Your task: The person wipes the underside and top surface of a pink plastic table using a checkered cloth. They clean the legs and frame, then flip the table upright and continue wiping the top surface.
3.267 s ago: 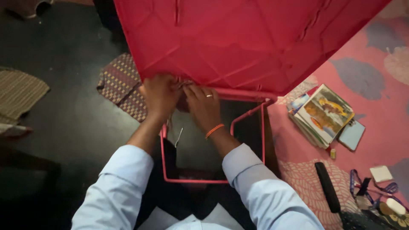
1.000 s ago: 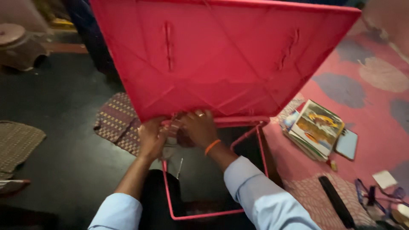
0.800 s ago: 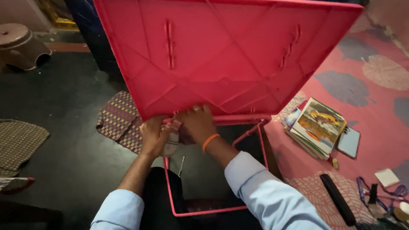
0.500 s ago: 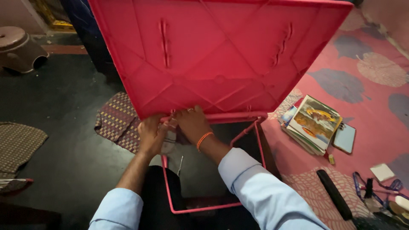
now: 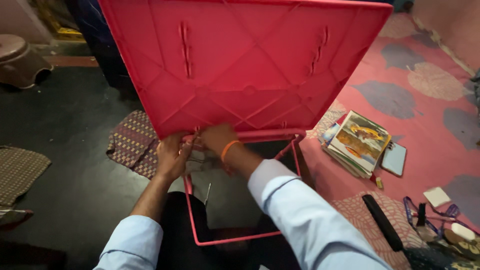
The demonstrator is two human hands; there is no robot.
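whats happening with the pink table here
A person in a light blue shirt works with both hands at the lower edge of a pink tabletop that is tilted up in front of them. The left hand and right hand meet where the top joins the pink frame, handling something small there that is too hidden to tell. A stack of books and a phone lie on the pink sheet to the right.

Dark floor (image 5: 75, 115) with woven mats (image 5: 131, 142), a brown plastic stool (image 5: 17, 60), pink leaf-patterned bedspread (image 5: 425, 125) at right
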